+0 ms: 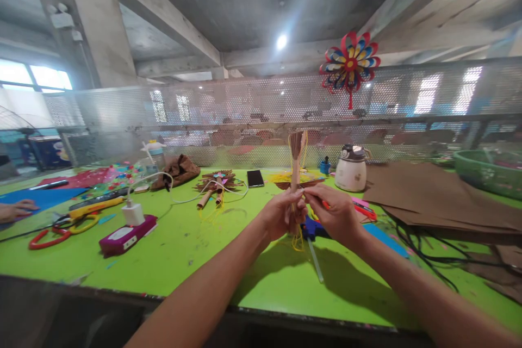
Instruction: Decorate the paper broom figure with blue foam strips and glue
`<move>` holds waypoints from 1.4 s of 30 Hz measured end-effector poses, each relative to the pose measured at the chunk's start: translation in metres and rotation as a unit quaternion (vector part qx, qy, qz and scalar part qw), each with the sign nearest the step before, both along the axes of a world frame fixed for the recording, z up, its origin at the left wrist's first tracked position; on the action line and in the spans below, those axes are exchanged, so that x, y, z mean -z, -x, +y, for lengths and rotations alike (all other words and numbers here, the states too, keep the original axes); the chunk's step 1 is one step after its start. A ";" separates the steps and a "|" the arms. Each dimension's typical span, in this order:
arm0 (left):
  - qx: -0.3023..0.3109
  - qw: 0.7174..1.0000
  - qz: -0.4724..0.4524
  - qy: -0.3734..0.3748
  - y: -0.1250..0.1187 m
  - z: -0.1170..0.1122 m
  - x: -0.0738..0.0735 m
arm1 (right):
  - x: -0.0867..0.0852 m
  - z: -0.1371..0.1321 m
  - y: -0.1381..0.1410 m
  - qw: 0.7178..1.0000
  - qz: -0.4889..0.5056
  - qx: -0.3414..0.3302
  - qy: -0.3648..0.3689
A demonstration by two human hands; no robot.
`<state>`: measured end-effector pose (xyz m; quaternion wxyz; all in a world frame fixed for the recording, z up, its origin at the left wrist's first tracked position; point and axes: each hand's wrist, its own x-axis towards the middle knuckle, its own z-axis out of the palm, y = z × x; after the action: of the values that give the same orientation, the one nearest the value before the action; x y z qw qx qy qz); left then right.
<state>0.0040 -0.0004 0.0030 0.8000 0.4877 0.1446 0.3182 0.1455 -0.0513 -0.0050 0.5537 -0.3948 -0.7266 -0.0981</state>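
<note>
Upright in my left hand (283, 212) is a brown paper craft piece (297, 155), a rolled stem that flares at its top, with the fingers wrapped around its middle. Yellow string (297, 242) hangs in loops from its lower end and also runs along its upper part. My right hand (332, 209) is closed in a pinch close against the stem; what lies between its fingertips is too small to make out. Just behind and below the hands lies a blue glue gun (313, 227), its clear glue stick (316, 262) pointing toward me.
On the green table (175, 261) stand a purple power strip (128, 235) with a white charger, and a white kettle-like bottle (350, 169). Scissors (61, 231), a phone (255, 178), a brown paper figure (219, 182) and brown sheets (440, 193) lie around. Another person's hand (18, 210) rests far left.
</note>
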 end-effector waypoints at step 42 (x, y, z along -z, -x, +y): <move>-0.143 0.989 -0.025 -0.032 0.004 0.025 0.006 | -0.009 -0.005 0.005 0.961 0.221 -0.101 0.132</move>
<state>-0.0003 0.0251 -0.0027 0.7337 0.4789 0.1826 0.4460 0.1404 -0.0566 0.0042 0.6503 -0.4006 -0.6291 0.1446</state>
